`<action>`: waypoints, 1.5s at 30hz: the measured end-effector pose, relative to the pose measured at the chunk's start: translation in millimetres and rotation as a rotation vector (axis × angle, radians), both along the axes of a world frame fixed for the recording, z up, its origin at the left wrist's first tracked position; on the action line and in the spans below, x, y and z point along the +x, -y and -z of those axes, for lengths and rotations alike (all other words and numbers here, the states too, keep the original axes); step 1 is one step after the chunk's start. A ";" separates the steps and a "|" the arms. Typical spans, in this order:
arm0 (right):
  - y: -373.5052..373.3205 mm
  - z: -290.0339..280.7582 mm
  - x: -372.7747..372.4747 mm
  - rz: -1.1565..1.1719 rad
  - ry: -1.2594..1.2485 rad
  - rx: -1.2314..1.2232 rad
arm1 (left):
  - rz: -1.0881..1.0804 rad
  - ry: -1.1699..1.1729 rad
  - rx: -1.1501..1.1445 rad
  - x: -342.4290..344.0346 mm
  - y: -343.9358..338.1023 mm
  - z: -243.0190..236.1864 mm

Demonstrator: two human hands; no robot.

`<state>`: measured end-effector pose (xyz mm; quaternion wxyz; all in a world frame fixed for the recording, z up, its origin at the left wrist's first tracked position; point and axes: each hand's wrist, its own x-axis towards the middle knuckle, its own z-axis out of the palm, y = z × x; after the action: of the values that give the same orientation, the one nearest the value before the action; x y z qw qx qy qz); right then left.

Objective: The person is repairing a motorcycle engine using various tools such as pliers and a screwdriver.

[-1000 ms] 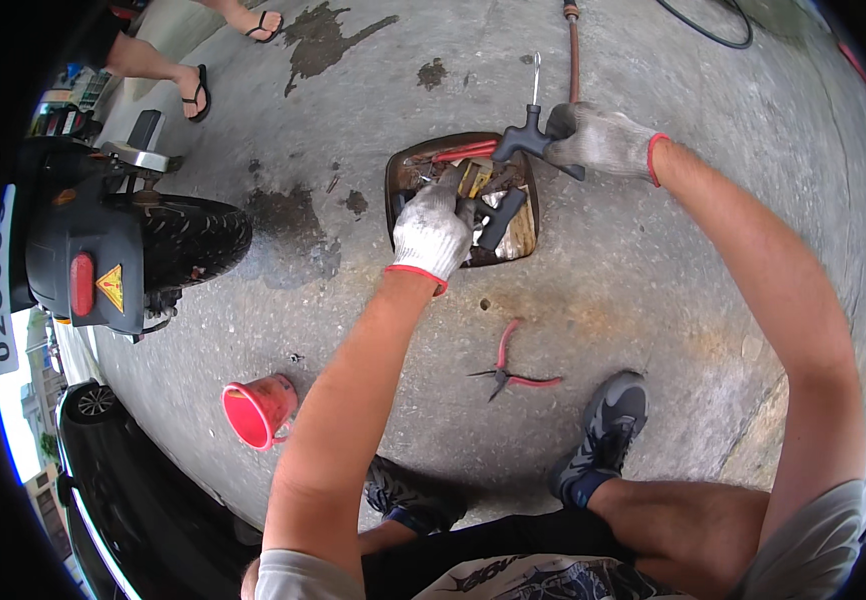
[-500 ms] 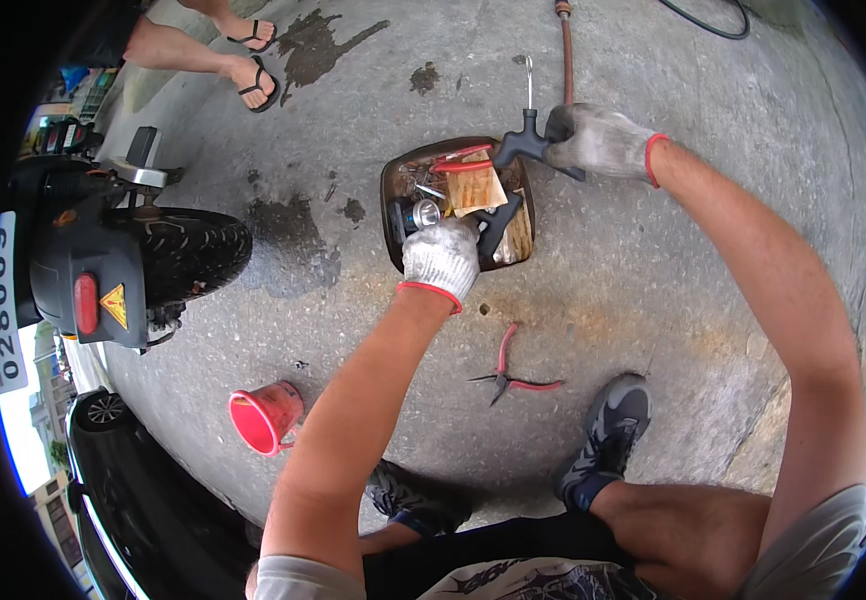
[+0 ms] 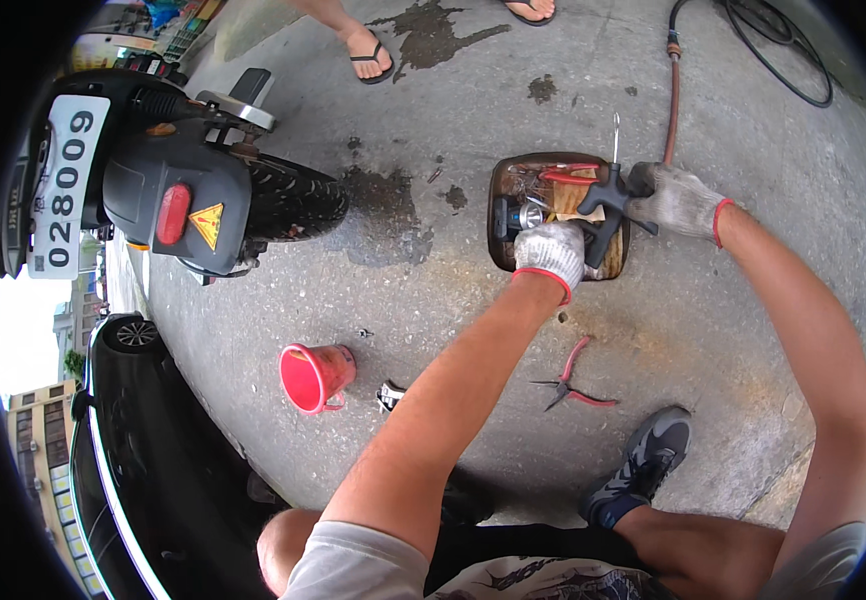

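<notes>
My right hand [image 3: 675, 198], in a grey-white work glove with a red cuff, is closed on the end of a black T-handled tool [image 3: 608, 193]. Its thin metal shaft points away from me, past the far edge of a dark tray [image 3: 498, 195]. My left hand [image 3: 551, 250], gloved the same way, reaches over the near edge of this tray with curled fingers. Its fingertips are down beside a second black handle [image 3: 605, 242], and what they hold is hidden. Also in the tray are red-handled pliers [image 3: 568, 178], a silver-faced lamp [image 3: 530, 215] and brownish paper.
Red-handled pliers [image 3: 573, 384] lie spread on the concrete nearer me. To the left stand a red bucket [image 3: 318, 378], a motorbike [image 3: 183, 200] and a black car [image 3: 143, 450]. A brown hose [image 3: 673, 110] runs beyond my right hand. Another person's sandalled foot [image 3: 368, 55] is at the far side.
My right hand has brought the black T-handled tool nearer, over the tray's right part. My left hand has moved slightly farther into the tray. The view has shifted, and the person's feet stand farther apart.
</notes>
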<state>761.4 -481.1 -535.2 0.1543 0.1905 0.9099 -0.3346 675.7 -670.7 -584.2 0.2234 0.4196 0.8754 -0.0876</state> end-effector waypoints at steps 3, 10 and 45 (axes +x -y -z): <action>4.3 1.9 -2.9 -0.012 0.010 -0.006 | -0.051 0.091 0.022 -3.7 4.7 -6.6; 20.5 3.4 -12.8 -0.054 0.051 -0.071 | -0.396 0.656 0.257 -24.2 54.2 -35.1; 163.2 -18.5 -113.7 -0.785 -0.669 0.372 | -1.016 0.812 1.273 -73.3 191.5 -55.5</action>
<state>647.7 -644.3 -516.7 -0.0663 -0.2559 0.9560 -0.1275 602.4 -862.1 -528.7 0.2525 0.0260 0.6920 0.6758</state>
